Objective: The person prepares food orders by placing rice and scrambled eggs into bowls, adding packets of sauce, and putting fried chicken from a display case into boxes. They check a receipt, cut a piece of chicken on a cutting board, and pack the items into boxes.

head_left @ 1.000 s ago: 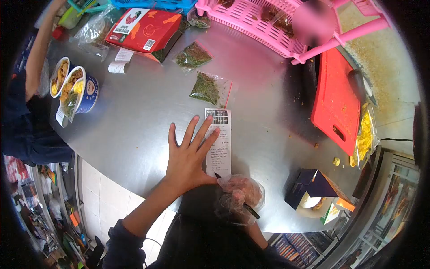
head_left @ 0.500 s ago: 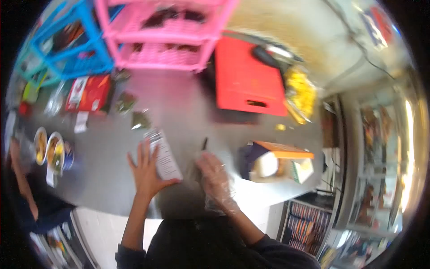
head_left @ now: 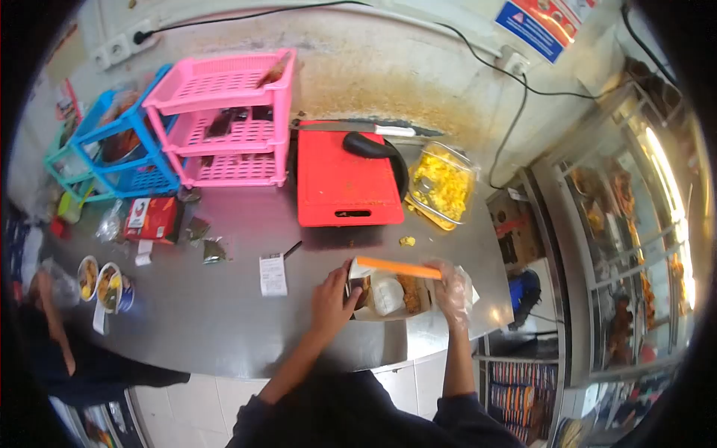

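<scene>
A cardboard meal box (head_left: 396, 266) with an orange flap stands open on the steel table in front of me. White rice (head_left: 387, 296) sits in its middle, with browned fried food (head_left: 411, 294) beside it. My left hand (head_left: 331, 305) grips the box's left wall, thumb toward the inside. In a clear plastic glove, my right hand (head_left: 450, 295) closes round the right end, its fingers partly hidden by glare. A white printed receipt (head_left: 273, 276) lies to the left of the box, and a black pen (head_left: 293, 249) rests at its upper right.
Behind are a red cutting board (head_left: 347, 179) with a black-handled tool, a tub of yellow food (head_left: 442, 187), and pink tiered baskets (head_left: 224, 134). Two filled cups (head_left: 112, 287) stand at left near another person's arm (head_left: 56, 321). A glass display case (head_left: 620, 201) is at right.
My left hand has left the receipt and my right hand has moved away from the pen. Both have gone right to the meal box. The camera view has tilted up.
</scene>
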Tool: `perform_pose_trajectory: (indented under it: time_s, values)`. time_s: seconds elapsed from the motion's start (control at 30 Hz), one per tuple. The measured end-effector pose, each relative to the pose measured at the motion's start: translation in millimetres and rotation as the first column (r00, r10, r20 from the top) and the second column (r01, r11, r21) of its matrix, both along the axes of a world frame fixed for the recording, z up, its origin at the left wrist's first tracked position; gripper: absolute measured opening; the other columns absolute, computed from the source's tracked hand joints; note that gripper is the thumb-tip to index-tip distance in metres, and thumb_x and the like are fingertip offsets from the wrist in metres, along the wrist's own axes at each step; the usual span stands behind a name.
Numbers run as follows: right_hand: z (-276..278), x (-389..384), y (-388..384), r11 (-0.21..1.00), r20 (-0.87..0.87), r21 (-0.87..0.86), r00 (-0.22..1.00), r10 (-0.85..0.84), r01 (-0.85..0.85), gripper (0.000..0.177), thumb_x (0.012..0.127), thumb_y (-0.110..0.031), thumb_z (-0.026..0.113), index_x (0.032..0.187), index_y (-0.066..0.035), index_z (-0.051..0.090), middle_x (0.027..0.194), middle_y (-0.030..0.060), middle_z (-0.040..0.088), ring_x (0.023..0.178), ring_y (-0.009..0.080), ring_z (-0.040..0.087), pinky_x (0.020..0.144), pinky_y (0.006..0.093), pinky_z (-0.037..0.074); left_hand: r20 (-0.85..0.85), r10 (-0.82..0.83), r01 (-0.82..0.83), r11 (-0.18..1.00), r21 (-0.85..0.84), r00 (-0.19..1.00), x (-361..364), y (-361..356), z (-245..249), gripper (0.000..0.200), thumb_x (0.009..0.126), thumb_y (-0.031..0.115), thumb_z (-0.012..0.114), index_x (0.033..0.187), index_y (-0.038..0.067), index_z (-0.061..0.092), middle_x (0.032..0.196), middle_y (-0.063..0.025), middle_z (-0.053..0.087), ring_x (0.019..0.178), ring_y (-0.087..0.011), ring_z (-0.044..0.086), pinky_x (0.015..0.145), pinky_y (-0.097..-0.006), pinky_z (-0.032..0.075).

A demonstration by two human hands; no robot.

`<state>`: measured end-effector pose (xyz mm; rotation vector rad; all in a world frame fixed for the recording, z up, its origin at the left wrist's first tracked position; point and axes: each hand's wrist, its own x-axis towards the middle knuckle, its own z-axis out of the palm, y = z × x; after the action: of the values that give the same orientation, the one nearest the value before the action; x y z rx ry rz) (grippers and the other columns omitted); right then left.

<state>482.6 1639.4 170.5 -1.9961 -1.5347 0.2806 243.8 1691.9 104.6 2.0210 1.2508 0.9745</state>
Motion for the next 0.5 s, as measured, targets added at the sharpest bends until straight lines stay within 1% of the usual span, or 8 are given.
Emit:
perform_pose_trajectory:
  time_s: [0.03,0.07,0.13,0.23,0.27,0.4,0.47,0.5]
  values:
    - [-5,1,-4,0.997,-0.006,-0.018,0.997,0.074,-0.074,0.033,0.076,0.004,0.050,0.105,-0.007,0.059,0.106,0.0143,0.060,0.100,0.0279,0.057,0.086,0.0327,0.044,0.113,0.038,-0.021,0.989,-0.149,0.993,7,0,-10,0.051,0.079,0.013,0.056,0.128,0.008,0.042,0.115,-0.0167,0.047,0.104,-0.0315,0.050,0.088,-0.0419,0.041]
    - [-15,1,-8,0.993,-0.025,-0.017,0.993,0.119,-0.120,0.033,0.076,0.004,0.050,0.105,-0.007,0.059,0.106,0.0143,0.060,0.100,0.0279,0.057,0.086,0.0327,0.044,0.094,0.083,-0.069,0.986,-0.149,0.992,7,-1,-18,0.051,0.079,0.013,0.056,0.128,0.008,0.042,0.115,-0.0167,0.047,0.104,-0.0315,0.050,0.088,-0.0419,0.041]
    - [-44,0,-19,0.971,-0.166,0.143,0.963,0.212,-0.189,0.034,0.079,0.004,0.049,0.109,-0.009,0.058,0.113,0.0105,0.058,0.107,0.0235,0.054,0.093,0.0315,0.040,0.150,0.088,-0.094,0.995,0.031,0.985,2,-5,-31,0.049,0.077,-0.006,0.046,0.124,0.006,0.047,0.109,-0.0167,0.048,0.098,-0.0331,0.053,0.084,-0.0370,0.045]
    - [-73,-12,-28,0.971,-0.420,0.207,0.886,0.197,-0.118,0.038,0.081,0.004,0.046,0.117,-0.007,0.052,0.124,0.0097,0.051,0.117,0.0223,0.046,0.099,0.0313,0.034,0.216,0.123,-0.128,0.992,0.008,0.968,2,-8,-42,0.050,0.074,-0.009,0.044,0.121,0.004,0.049,0.110,-0.0173,0.050,0.097,-0.0359,0.054,0.086,-0.0394,0.044]
    - [-75,-9,-25,0.954,-0.455,0.240,0.847,0.274,-0.179,0.040,0.081,0.002,0.045,0.119,-0.009,0.051,0.128,0.0093,0.048,0.119,0.0230,0.044,0.100,0.0308,0.033,0.215,0.141,-0.148,0.989,0.017,0.966,3,-8,-36,0.050,0.074,-0.009,0.044,0.121,0.004,0.049,0.110,-0.0173,0.050,0.097,-0.0359,0.054,0.086,-0.0394,0.044]
    - [-56,-5,-17,0.966,-0.393,0.196,0.889,0.237,-0.171,0.039,0.079,-0.005,0.048,0.118,-0.010,0.052,0.116,0.0132,0.056,0.106,0.0252,0.053,0.090,0.0329,0.040,0.278,0.139,-0.125,0.990,-0.064,0.950,-4,-1,-20,0.044,0.077,-0.005,0.044,0.120,0.003,0.049,0.102,-0.0212,0.056,0.096,-0.0360,0.055,0.086,-0.0398,0.043]
    - [-30,-2,-10,0.973,-0.240,0.090,0.944,0.228,-0.212,0.039,0.078,-0.011,0.050,0.116,-0.014,0.053,0.094,0.0159,0.062,0.086,0.0293,0.060,0.075,0.0375,0.044,0.272,0.119,-0.108,0.993,-0.056,0.955,-6,12,-17,0.037,0.080,0.003,0.046,0.117,0.004,0.050,0.095,-0.0230,0.059,0.092,-0.0369,0.057,0.083,-0.0406,0.045]
    - [-17,-4,-5,0.973,-0.236,0.094,0.945,0.227,-0.211,0.039,0.078,-0.011,0.050,0.116,-0.014,0.053,0.094,0.0159,0.062,0.086,0.0293,0.060,0.075,0.0375,0.044,0.275,0.117,-0.106,0.993,-0.052,0.954,-8,18,-15,0.037,0.080,0.003,0.046,0.117,0.004,0.050,0.095,-0.0230,0.059,0.092,-0.0369,0.057,0.083,-0.0406,0.045]
